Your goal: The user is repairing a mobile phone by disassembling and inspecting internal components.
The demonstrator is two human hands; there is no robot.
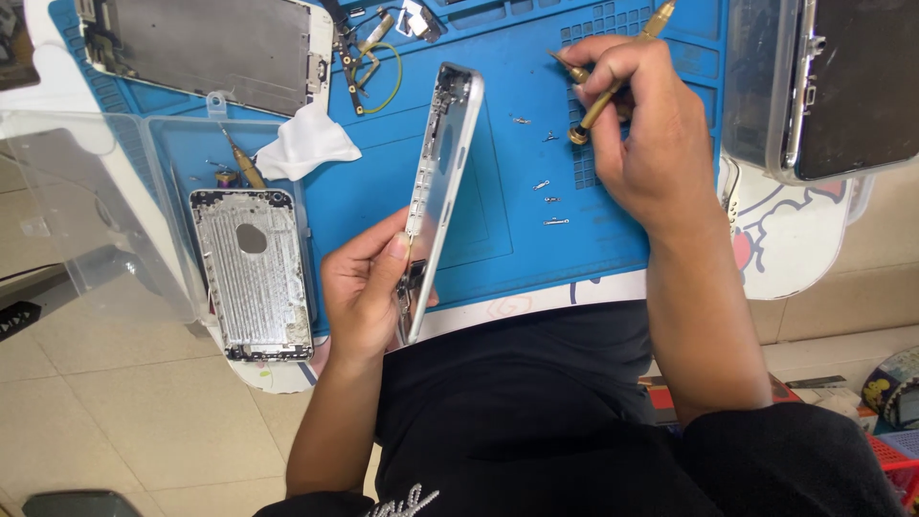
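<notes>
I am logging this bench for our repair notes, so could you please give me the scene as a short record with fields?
Left hand: left hand grips a silver phone housing, held on edge above the blue work mat
Right hand: right hand holds brass-coloured screwdrivers over the mat
On the mat: small loose screws
Left side: second phone housing lying flat, inside up; white cloth
Right edge: clear plastic box

We see a bright, evenly lit scene under soft daylight, with only faint shadows beneath the hands on the blue mat (536,239). The clear plastic lid (96,191) carries mild glare, and the silver phone frame (438,182) shines along its edge. Focus holds sharp at the centre, while the corners look slightly stretched.
</notes>
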